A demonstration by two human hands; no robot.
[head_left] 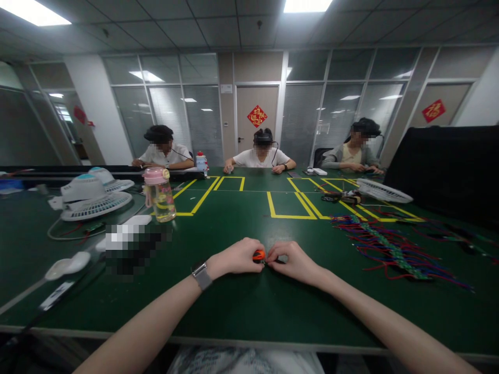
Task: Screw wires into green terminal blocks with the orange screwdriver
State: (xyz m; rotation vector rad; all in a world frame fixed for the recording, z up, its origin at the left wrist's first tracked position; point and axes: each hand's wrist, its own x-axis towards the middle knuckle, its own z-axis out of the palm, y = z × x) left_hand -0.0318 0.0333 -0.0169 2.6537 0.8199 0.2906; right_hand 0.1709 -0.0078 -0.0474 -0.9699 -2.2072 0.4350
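Left hand (237, 256) is pinching a small orange piece (259, 255) between thumb and forefinger, with the fingers closing tight on it. Right hand (294, 259) is curling shut too, fingertips (271, 258) pressing against the same piece. Can't tell if it's gripping the piece itself or something thin beside it. Both hands are resting on the green table (234, 306), right of the pink-capped bottle (159, 195) and nearer me. The orange piece is sitting low over the tabletop on that same side. A bundle of coloured cords (390, 244) is lying far right of the bottle, well apart from my hands. White fans (95, 200) are sitting just left of the bottle.
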